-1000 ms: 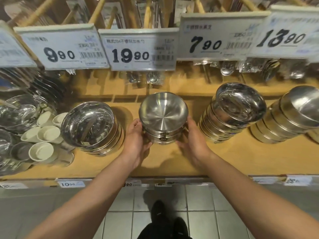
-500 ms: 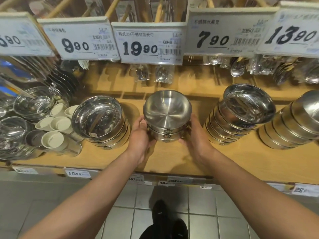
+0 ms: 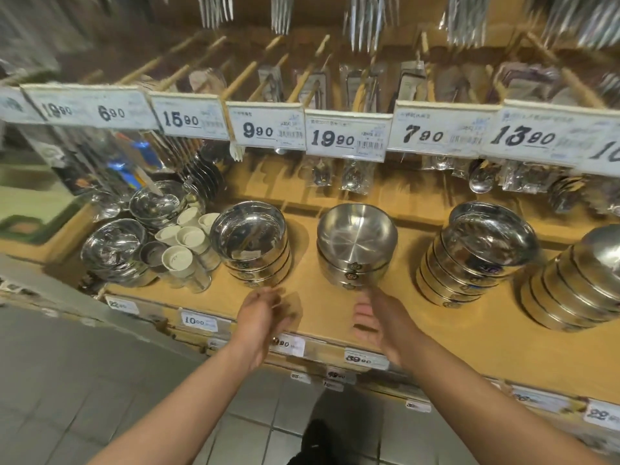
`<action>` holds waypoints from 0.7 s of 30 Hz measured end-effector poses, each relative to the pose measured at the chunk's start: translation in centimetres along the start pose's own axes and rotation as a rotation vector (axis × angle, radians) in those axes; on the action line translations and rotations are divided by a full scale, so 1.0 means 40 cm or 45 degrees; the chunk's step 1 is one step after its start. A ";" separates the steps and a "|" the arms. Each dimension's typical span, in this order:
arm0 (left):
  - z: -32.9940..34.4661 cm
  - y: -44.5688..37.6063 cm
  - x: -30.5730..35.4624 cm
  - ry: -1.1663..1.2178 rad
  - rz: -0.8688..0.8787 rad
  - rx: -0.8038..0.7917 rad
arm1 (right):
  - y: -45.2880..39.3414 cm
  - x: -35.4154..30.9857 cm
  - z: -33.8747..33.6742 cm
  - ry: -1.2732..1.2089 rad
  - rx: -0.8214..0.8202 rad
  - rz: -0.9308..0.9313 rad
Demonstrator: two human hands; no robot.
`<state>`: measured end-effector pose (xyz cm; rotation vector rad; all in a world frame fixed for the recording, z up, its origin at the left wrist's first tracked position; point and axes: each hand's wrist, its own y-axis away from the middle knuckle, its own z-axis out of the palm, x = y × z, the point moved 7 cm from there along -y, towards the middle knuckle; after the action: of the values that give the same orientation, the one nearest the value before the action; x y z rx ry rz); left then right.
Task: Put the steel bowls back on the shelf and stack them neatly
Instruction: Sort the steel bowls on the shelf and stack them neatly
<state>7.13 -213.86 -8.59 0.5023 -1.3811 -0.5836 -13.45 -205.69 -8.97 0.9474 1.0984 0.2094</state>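
Note:
A short stack of steel bowls (image 3: 356, 250) stands upright in the middle of the wooden shelf (image 3: 419, 327). Both hands are off it and hold nothing. My left hand (image 3: 260, 312) hovers over the shelf's front, below and left of the stack, fingers loosely curled and blurred by motion. My right hand (image 3: 377, 318) is just below the stack, its fingers relaxed and near the stack's base. Another stack of steel bowls (image 3: 253, 245) stands to the left, and two taller leaning stacks (image 3: 479, 253) (image 3: 577, 283) to the right.
White cups (image 3: 183, 245) and more steel bowls (image 3: 114, 251) crowd the shelf's left end. Price tags (image 3: 347, 137) hang on a rail above, with packaged spoons and cutlery behind. Labels line the shelf's front edge (image 3: 293, 344). Grey tiled floor lies below.
Both hands have let go of the middle stack and drawn back toward the shelf's front edge. The view has pulled back and tilted up, showing more of the rack.

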 end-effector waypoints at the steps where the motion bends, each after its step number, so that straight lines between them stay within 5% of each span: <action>1: -0.030 0.005 0.012 -0.002 0.022 0.020 | 0.013 0.001 0.018 0.026 -0.049 0.010; 7: -0.146 -0.031 0.126 0.039 0.153 0.163 | 0.054 -0.038 0.135 0.124 -0.228 -0.065; 21: -0.157 -0.234 0.181 0.077 0.048 -0.145 | -0.088 -0.084 0.402 -0.057 -0.110 -0.247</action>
<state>13.18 -225.74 -9.95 0.3988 -1.2897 -0.6082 -2.77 -218.56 -7.36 0.7597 1.1237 0.0761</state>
